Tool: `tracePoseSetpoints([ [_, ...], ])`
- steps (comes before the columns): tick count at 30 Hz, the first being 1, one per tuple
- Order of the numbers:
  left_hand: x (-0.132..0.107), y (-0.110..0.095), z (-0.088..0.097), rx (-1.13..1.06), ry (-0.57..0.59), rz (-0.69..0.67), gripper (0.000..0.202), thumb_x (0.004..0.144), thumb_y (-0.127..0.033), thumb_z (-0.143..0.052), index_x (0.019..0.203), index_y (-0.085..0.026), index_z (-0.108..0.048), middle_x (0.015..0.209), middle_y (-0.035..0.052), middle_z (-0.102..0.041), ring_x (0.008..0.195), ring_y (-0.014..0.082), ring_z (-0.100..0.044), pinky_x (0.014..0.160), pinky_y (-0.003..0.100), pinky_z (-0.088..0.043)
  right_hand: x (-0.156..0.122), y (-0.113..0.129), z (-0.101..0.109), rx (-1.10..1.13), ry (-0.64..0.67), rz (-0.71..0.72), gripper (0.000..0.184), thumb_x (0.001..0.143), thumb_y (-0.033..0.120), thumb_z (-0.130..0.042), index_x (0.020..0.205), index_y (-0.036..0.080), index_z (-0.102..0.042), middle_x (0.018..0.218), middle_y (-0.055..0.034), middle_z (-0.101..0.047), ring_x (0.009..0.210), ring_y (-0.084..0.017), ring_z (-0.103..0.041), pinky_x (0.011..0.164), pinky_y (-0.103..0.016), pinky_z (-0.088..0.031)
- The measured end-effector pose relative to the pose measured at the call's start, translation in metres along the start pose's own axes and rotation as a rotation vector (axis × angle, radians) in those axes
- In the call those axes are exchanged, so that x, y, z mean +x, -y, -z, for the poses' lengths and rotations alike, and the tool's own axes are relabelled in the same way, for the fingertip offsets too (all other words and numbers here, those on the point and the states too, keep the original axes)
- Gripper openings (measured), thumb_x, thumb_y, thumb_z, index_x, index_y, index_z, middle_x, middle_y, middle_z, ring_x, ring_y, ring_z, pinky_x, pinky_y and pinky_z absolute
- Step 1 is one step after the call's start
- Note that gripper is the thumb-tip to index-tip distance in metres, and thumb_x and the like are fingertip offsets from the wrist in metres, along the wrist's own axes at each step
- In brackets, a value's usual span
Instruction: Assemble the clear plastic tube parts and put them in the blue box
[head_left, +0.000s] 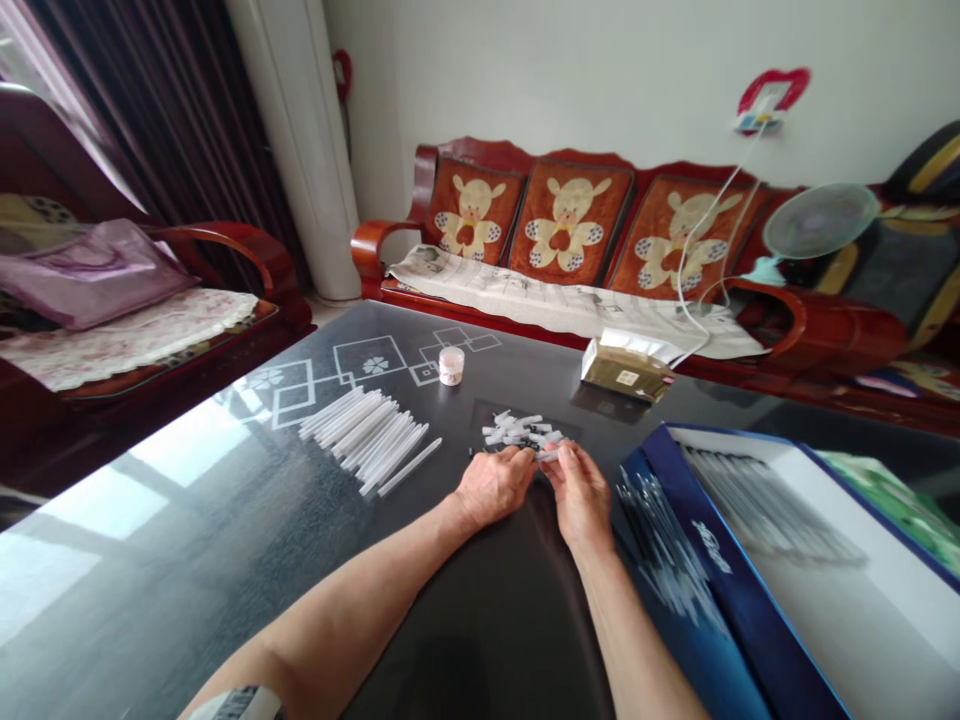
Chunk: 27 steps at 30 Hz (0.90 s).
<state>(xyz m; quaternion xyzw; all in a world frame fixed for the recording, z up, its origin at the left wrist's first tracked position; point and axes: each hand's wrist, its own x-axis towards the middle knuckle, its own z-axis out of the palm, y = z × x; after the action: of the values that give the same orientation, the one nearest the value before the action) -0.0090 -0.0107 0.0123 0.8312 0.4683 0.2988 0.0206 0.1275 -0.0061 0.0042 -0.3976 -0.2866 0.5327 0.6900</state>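
**Right hand (581, 495) pinches a short white tube (549, 455) low over the dark counter (262, 530)**

White lettering (711, 547) stands on the wall of the blue box (684, 490), too blurred and slanted to read. The gold tissue box (626, 375) carries 1 pale label, also too small to make out.

The counter is glossy, patterned with outlined squares and petalled flowers. On its left, long white tubes (367, 430) of smooth, slim shape lie side by side in a heap, with 1 a little apart at the right edge; their long axes slant away and to the right. A small round jar (451, 367) stands upright beyond them. Thin dark rods (660, 540) lie in a loose bundle against the box, and more grey rods (772, 500) sit inside it.

The held tube is just in front of a pile of short white pieces (517, 430), its long axis running roughly left to right. The right fingers close around its right end; the left hand (495, 485) is curled at its other end, and whether those fingers grip it I cannot tell.
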Motion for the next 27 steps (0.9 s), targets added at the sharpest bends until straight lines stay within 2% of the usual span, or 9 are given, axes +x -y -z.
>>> tracePoseSetpoints([
  [6,0.002,0.005,-0.002,-0.092,-0.073,0.008,0.027,0.097,-0.034,-0.038,0.096,-0.017,-0.060,0.085,0.0065,-0.064,0.070,0.0154,-0.064,0.058,0.022,-0.050,-0.005,-0.006,0.002,-0.091,0.147,0.016,0.038,0.069,0.034,-0.077,0.103,0.023,-0.063,0.099,-0.0029,-0.070,0.093,-0.019,-0.065,0.084,-0.034,-0.052],
  [8,0.002,0.007,-0.004,-0.122,-0.106,0.017,0.024,0.096,-0.033,-0.041,0.097,-0.017,-0.059,0.087,0.0064,-0.063,0.072,0.0153,-0.063,0.060,0.022,-0.050,-0.007,-0.005,0.003,-0.186,0.164,0.079,0.044,0.072,0.034,-0.074,0.112,0.023,-0.059,0.109,-0.0059,-0.068,0.100,-0.021,-0.064,0.086,-0.036,-0.052],
  [10,0.001,0.009,-0.005,-0.136,-0.135,0.015,0.021,0.095,-0.031,-0.043,0.098,-0.017,-0.058,0.089,0.0062,-0.063,0.075,0.0152,-0.063,0.063,0.022,-0.051,-0.009,0.001,0.002,-0.359,0.162,0.251,0.052,0.075,0.029,-0.070,0.124,0.024,-0.053,0.124,-0.0089,-0.061,0.109,-0.022,-0.060,0.089,-0.037,-0.051],
  [12,0.000,0.011,-0.006,-0.109,-0.128,0.000,0.019,0.094,-0.030,-0.045,0.098,-0.017,-0.058,0.090,0.0055,-0.063,0.075,0.0146,-0.063,0.063,0.022,-0.050,-0.011,0.011,0.000,-0.642,0.217,0.495,0.049,0.078,0.021,-0.064,0.126,0.023,-0.053,0.130,-0.0096,-0.056,0.117,-0.023,-0.055,0.096,-0.039,-0.047],
  [15,-0.001,0.014,-0.007,-0.019,-0.114,-0.011,0.018,0.094,-0.029,-0.046,0.097,-0.019,-0.061,0.085,0.0042,-0.063,0.071,0.0138,-0.062,0.058,0.020,-0.048,-0.012,0.030,-0.005,-1.115,0.388,0.721,0.030,0.083,0.013,-0.054,0.110,0.020,-0.064,0.113,-0.0086,-0.065,0.111,-0.021,-0.055,0.102,-0.038,-0.041],
  [20,-0.002,0.016,-0.008,0.030,-0.177,-0.116,0.018,0.094,-0.029,-0.046,0.098,-0.018,-0.061,0.083,0.0043,-0.063,0.073,0.0142,-0.063,0.060,0.020,-0.048,-0.015,0.057,-0.015,-1.633,0.495,0.614,0.019,0.086,0.015,-0.053,0.095,0.021,-0.068,0.096,-0.0067,-0.066,0.090,-0.019,-0.062,0.080,-0.029,-0.049],
  [22,-0.001,0.015,-0.007,-0.004,-0.216,-0.191,0.018,0.094,-0.029,-0.048,0.103,-0.018,-0.059,0.088,0.0059,-0.064,0.078,0.0154,-0.064,0.067,0.023,-0.051,-0.018,0.069,-0.017,-1.768,0.551,0.558,0.017,0.087,0.017,-0.053,0.091,0.020,-0.069,0.091,-0.0065,-0.066,0.080,-0.018,-0.063,0.071,-0.027,-0.048],
  [25,0.000,0.014,-0.002,-0.057,-0.313,-0.243,0.033,0.089,-0.029,-0.055,0.119,-0.016,-0.053,0.112,0.0123,-0.061,0.102,0.0219,-0.060,0.089,0.033,-0.050,-0.019,0.097,-0.008,-1.831,0.565,0.565,0.017,0.087,0.019,-0.053,0.089,0.021,-0.070,0.088,-0.0055,-0.065,0.074,-0.016,-0.063,0.066,-0.026,-0.046],
  [27,0.001,0.015,0.000,-0.081,-0.394,-0.207,0.044,0.087,-0.027,-0.057,0.128,-0.015,-0.047,0.125,0.0153,-0.054,0.115,0.0258,-0.054,0.099,0.039,-0.046,-0.013,0.125,0.011,-1.767,0.479,0.629,0.017,0.087,0.021,-0.054,0.089,0.022,-0.071,0.092,-0.0049,-0.066,0.078,-0.015,-0.063,0.070,-0.025,-0.046],
])
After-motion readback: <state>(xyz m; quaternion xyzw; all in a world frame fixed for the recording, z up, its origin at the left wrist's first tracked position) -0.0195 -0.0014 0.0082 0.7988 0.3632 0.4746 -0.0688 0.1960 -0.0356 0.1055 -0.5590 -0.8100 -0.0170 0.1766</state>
